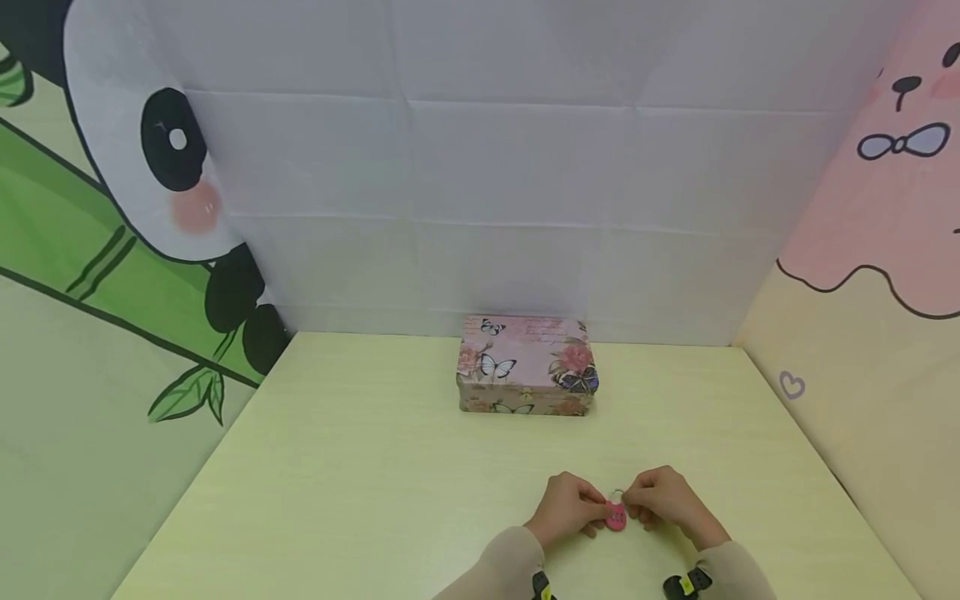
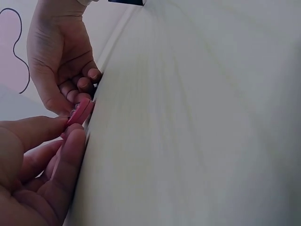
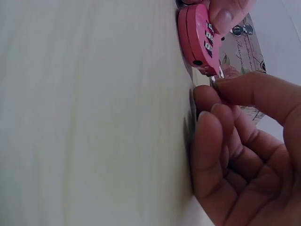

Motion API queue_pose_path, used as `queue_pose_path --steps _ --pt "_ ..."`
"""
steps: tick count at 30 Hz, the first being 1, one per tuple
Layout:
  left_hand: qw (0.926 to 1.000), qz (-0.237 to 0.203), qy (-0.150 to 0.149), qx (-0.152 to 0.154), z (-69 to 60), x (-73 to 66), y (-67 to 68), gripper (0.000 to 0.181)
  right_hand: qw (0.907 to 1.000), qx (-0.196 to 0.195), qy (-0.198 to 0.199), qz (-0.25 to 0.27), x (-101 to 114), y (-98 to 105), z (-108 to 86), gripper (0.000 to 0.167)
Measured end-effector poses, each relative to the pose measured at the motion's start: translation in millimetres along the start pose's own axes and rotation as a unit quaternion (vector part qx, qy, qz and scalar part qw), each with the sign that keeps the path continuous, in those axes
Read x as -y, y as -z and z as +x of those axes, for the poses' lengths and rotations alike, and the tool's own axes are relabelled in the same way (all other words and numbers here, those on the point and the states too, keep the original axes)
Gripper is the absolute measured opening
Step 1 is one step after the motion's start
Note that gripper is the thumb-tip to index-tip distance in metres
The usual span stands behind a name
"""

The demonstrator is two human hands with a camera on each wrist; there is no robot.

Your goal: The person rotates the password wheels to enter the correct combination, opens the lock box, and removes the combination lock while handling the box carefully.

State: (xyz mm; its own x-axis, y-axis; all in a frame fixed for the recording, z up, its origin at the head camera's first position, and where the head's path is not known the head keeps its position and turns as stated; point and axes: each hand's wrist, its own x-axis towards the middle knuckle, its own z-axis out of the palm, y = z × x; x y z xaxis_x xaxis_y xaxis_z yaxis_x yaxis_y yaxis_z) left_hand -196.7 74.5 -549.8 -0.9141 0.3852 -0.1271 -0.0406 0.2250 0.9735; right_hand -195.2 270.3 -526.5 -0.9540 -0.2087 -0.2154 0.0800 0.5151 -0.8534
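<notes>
A small pink combination padlock (image 1: 617,518) is just above or on the table, between both hands. My left hand (image 1: 567,510) pinches its body between thumb and fingers. The right hand (image 1: 666,500) holds the metal shackle (image 1: 618,492) with thumb and forefinger, its other fingers curled loosely. Number dials show on the side of the padlock (image 3: 201,36) in the right wrist view. From the left wrist, the padlock (image 2: 82,112) appears edge-on, partly covered by fingertips. Whether the shackle is locked into the body cannot be made out.
Behind the hands, a closed floral box (image 1: 525,358) with butterflies and a small front clasp stands near the back edge of the pale table (image 1: 360,467). A white sheet (image 1: 510,167) hangs behind it, with patterned walls at both sides.
</notes>
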Motion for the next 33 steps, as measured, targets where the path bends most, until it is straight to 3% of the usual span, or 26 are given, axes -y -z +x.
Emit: queue_pose_path --steps 14,33 --pt "0.9989 0.034 0.017 -0.026 -2.1 -4.4 -2.7 0.008 0.9996 -0.015 -0.025 -0.006 2 -4 1.8 0.014" --pt "0.9994 0.008 0.014 -0.031 -3.6 -0.5 -0.7 0.010 0.9976 -0.049 -0.046 -0.018 8 -10 0.9 0.013"
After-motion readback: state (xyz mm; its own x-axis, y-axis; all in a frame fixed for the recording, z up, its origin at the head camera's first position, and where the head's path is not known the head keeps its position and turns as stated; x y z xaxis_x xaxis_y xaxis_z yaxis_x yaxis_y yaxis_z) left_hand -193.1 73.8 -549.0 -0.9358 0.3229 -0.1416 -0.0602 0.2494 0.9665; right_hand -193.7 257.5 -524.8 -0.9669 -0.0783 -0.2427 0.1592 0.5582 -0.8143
